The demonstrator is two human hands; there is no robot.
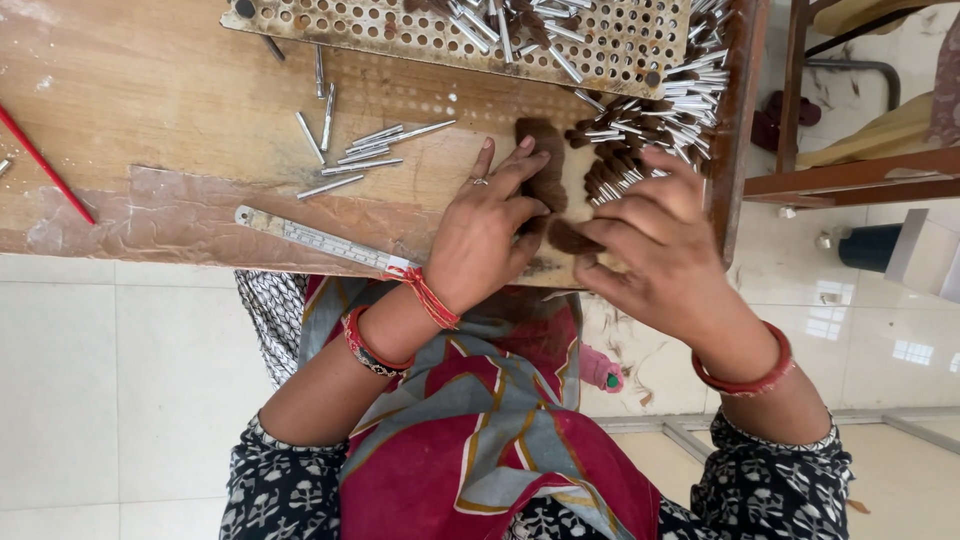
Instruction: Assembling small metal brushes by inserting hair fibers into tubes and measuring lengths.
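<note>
At the far edge of the wooden workbench (150,90) lies a perforated board (620,40), a flat tray of small round holes, with a jumble of silver metal ferrules (520,25) lying loose across it; its top is cut off by the frame. Just beside its right end a heap of ferrules already fitted with brown tufts (650,130) spills toward the bench edge. The left hand (485,235) rests flat-fingered on a strip of brown bristle hair (545,170), fingers extended and pressing it to the wood, not curled round it. The right hand (655,240) is curled, its fingertips pinching a small dark brown tuft (572,238) near the front edge of the bench; how firmly cannot be told, since the fingers hide most of it. The hair looks soft, matted and dark brown. A few bare ferrules (365,150) lie scattered left of the hands, near a steel ruler (320,240).
</note>
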